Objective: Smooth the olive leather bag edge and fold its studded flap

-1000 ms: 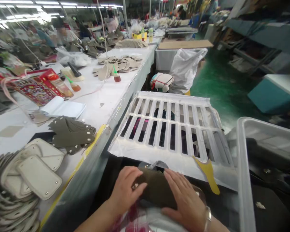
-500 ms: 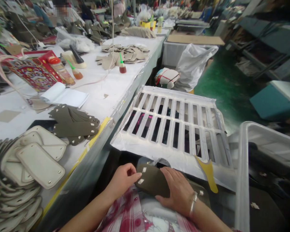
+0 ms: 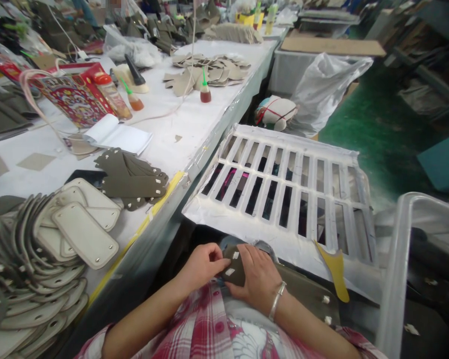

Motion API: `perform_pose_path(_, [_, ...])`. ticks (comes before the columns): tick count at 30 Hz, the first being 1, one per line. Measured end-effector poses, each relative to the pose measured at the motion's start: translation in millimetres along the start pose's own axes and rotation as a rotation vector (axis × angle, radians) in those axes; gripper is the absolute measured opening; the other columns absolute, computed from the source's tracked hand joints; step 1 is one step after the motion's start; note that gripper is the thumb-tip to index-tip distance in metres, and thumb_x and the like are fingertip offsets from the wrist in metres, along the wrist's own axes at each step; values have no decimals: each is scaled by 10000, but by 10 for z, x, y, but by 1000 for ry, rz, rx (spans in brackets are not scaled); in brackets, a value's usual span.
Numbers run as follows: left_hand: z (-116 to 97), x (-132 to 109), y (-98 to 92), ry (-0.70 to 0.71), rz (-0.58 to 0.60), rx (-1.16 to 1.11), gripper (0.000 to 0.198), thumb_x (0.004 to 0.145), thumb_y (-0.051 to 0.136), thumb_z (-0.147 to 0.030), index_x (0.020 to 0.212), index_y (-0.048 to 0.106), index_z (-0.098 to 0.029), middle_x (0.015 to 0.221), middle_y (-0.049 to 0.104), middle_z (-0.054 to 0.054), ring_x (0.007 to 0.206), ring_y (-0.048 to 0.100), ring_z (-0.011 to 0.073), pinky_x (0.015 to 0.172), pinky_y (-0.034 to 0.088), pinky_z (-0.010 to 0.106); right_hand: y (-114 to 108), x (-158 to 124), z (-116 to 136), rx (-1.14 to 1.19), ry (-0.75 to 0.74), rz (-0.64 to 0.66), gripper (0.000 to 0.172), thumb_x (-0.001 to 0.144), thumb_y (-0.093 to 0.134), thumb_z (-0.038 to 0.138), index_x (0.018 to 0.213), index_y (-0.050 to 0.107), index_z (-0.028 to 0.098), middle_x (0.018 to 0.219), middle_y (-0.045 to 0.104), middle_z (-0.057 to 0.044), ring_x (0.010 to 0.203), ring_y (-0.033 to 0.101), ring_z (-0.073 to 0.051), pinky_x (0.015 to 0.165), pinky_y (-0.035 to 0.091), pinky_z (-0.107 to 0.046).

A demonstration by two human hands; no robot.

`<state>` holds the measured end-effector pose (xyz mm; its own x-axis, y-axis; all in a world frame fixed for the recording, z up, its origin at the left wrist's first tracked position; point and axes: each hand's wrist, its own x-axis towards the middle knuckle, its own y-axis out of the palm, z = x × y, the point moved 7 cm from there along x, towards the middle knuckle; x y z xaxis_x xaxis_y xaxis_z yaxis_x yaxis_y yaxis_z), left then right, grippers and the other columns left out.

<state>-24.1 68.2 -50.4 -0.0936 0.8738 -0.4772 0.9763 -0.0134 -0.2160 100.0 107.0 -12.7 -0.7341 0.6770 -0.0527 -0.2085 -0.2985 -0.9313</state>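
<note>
On my lap lies an olive-green leather piece (image 3: 233,268) with small white tabs on it. My left hand (image 3: 202,266) pinches its left end with fingers closed. My right hand (image 3: 257,279), a silver bangle on the wrist, lies over the piece and presses it down, fingers together. More of the olive leather (image 3: 310,298) stretches out to the right under my right forearm. A yellow scraper (image 3: 336,268) rests just to the right, on the edge of the white slatted rack (image 3: 284,219).
A long white table (image 3: 172,134) runs along the left with a stack of olive pieces (image 3: 132,179), cream leather pieces (image 3: 60,234), glue bottles (image 3: 205,89) and a red box (image 3: 73,97). A grey plastic bin (image 3: 400,259) stands at the right. Green floor lies beyond.
The view has tilted down and my hands have drawn in toward my body. The right hand has slid left over the olive piece, and the left hand now pinches its end.
</note>
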Motion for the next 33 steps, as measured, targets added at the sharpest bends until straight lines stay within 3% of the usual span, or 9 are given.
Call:
perform_pose_path(16, [53, 12, 83, 45, -8, 7, 167, 711, 543, -219, 641, 407, -150, 626, 424, -32, 611, 383, 90, 562, 335, 215, -18, -70, -31, 19, -31, -133, 687, 583, 656, 397, 1160, 454, 86, 1097, 540, -139, 1020, 489, -268, 884, 407, -437])
perform_pose_path(25, [98, 16, 117, 72, 26, -20, 206, 733, 557, -240, 662, 384, -154, 650, 402, -31, 620, 358, 90, 562, 317, 218, 0, -110, -54, -13, -47, -127, 812, 555, 733, 474, 1201, 419, 97, 1135, 526, -146, 1039, 485, -278, 891, 415, -452])
perform_pose_path(29, [129, 42, 134, 66, 63, -67, 207, 745, 549, -234, 674, 372, -154, 660, 400, -33, 614, 365, 83, 545, 310, 212, -5, -94, -54, -42, -100, -93, 896, 575, 710, 588, 1233, 396, 68, 1150, 528, -169, 1043, 493, -294, 864, 431, -468])
perform_pose_path(31, [144, 43, 135, 52, 67, -91, 164, 743, 547, -218, 723, 396, -159, 653, 384, -40, 607, 360, 82, 539, 311, 210, 6, -79, -65, -35, -95, -61, 883, 595, 700, 588, 1244, 397, 71, 1165, 526, -167, 1052, 490, -297, 870, 426, -471])
perform_pose_path(33, [138, 36, 122, 48, 57, -101, 189, 735, 550, -196, 903, 465, -179, 658, 370, -48, 613, 369, 85, 557, 326, 209, 29, -57, -88, -4, -52, -11, 828, 602, 707, 549, 1231, 423, 92, 1170, 526, -151, 1058, 483, -294, 886, 412, -465])
